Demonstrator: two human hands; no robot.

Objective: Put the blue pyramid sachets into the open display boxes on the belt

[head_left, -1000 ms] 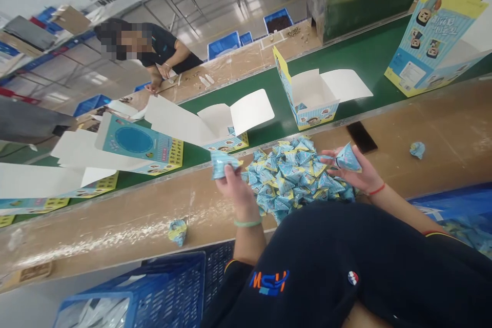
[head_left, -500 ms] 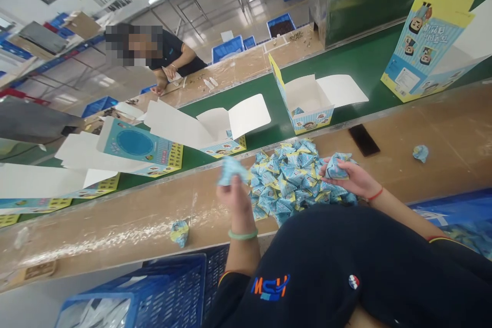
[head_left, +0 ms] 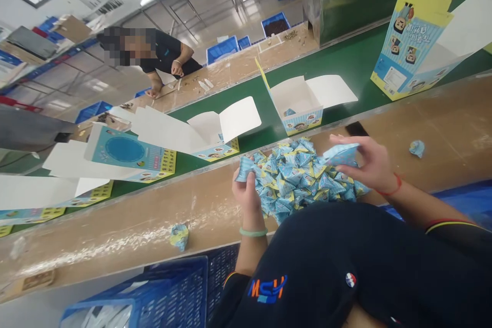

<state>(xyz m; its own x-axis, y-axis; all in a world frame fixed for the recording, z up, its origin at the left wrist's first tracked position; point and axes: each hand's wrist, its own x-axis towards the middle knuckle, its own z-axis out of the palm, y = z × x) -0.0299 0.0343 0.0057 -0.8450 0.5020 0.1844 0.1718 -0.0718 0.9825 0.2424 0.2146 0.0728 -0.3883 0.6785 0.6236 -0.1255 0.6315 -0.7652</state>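
Left hand (head_left: 247, 193) pinched a striped packet (head_left: 246, 168), right hand (head_left: 374, 163) a second packet (head_left: 342, 154), seemingly by its edge, at either side of a packet pile (head_left: 295, 177); a loose pinch could have dropped either.

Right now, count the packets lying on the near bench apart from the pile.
2: one packet lies left of the pile, near the bench's front edge; the other packet lies right of the right hand. More may be hidden.

Navy short-sleeved shirt (head_left: 307, 251), lower right of the frame
Orange-and-blue chest logo (head_left: 267, 289), round badge (head_left: 350, 280), yellow-red sleeve trim (head_left: 453, 222), green bangle (head_left: 253, 232), red bracelet (head_left: 398, 183).
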